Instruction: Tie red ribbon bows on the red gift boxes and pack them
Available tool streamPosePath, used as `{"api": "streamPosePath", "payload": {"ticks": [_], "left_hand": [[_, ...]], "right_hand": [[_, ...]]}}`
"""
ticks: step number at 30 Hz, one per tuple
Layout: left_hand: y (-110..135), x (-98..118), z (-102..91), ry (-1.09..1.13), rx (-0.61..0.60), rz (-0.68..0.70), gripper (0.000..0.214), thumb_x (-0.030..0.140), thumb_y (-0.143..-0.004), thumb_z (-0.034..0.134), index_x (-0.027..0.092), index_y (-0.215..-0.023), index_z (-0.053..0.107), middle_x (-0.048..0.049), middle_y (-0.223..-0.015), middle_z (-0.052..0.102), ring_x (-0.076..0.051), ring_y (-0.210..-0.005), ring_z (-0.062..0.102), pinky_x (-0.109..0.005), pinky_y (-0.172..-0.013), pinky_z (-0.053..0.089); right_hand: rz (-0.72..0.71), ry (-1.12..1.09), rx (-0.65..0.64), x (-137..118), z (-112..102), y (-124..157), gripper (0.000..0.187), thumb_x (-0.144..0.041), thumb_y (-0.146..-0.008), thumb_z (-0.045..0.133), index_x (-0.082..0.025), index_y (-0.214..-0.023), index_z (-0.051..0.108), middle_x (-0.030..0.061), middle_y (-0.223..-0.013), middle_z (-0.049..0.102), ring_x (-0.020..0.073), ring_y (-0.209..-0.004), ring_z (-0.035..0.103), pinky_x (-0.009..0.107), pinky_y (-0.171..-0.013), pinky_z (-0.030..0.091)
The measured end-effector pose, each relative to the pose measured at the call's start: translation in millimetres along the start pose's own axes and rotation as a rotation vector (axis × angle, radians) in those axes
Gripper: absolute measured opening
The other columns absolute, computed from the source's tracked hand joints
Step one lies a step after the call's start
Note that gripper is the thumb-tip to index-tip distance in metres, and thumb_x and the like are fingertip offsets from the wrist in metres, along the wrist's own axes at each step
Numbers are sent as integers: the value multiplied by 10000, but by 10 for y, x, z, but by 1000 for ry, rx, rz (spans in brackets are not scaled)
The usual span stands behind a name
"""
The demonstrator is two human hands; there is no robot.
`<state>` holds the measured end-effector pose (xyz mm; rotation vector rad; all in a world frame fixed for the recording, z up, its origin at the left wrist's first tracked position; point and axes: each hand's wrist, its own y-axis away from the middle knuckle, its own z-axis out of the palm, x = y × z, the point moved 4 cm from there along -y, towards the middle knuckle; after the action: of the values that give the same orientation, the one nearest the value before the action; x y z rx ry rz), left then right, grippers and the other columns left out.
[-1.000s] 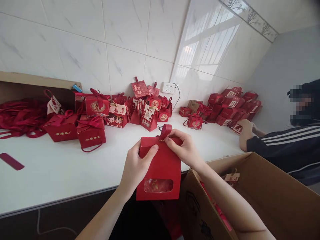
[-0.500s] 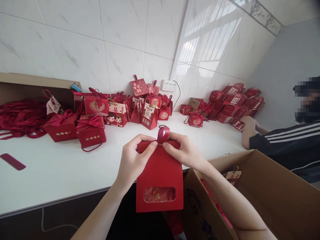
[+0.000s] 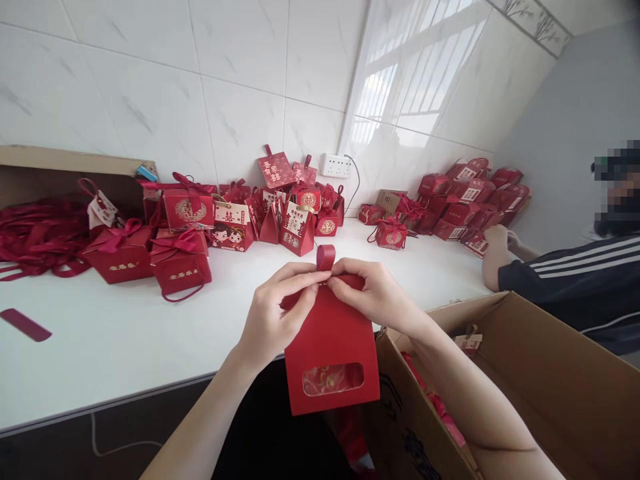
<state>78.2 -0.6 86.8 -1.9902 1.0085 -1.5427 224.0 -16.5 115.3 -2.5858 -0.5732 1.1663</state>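
Note:
Between my hands hangs a red gift box with a clear window low on its front, through which patterned contents show. A dark red ribbon loop stands up from its top edge. My left hand pinches the top edge at the left, fingers behind and thumb in front. On the other side, my right hand pinches the same edge close to the loop's base. Both sets of fingertips nearly meet there, hiding part of the fold. The box is held in front of the table's edge, slightly tilted.
Decorated red boxes line the white table along the wall, with a heap of ribbons at left. A ribbon strip lies nearby. An open cardboard carton stands at right, beside a co-worker's arm near stacked boxes.
The red box has shifted slightly right and tilted. My left fingers have stretched across the base of the ribbon loop, which now stands more upright.

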Motion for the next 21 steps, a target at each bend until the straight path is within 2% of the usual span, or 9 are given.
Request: {"api": "streamPosePath", "payload": {"ticks": [6, 13, 17, 21], "left_hand": [[14, -33, -3, 100, 25, -129, 188, 241, -836, 551, 256, -958, 693, -8, -999, 641, -154, -982, 592, -252, -876, 479], [25, -43, 8, 148, -1, -193, 219, 253, -849, 524, 264, -981, 698, -10, -1024, 637, -183, -1012, 584, -277, -876, 487], [33, -39, 15, 147, -15, -174, 250, 253, -849, 521, 318, -1024, 687, 19, -1041, 638, -203, -990, 590, -262, -766, 512], [46, -84, 39, 135, -8, -200, 269, 266, -850, 502, 293, -1049, 681, -5, -1026, 641, -190, -946, 599, -246, -717, 507]], "right_hand": [[-52, -48, -11, -33, 5, 19, 151, -191, -812, 498, -173, -862, 640, 0, -789, 656, 119, -688, 573, 213, -606, 431], [-19, -73, -48, -22, -10, 11, 171, -152, -785, 487, -174, -851, 642, -4, -794, 657, 120, -684, 564, 209, -589, 419], [-22, -90, -67, -19, -14, 14, 175, -150, -795, 476, -175, -849, 641, -14, -774, 637, 106, -660, 531, 203, -574, 400], [-15, -144, -84, -21, -29, 41, 162, -185, -827, 472, -173, -846, 633, -6, -783, 621, 107, -671, 524, 202, -566, 395]]}}
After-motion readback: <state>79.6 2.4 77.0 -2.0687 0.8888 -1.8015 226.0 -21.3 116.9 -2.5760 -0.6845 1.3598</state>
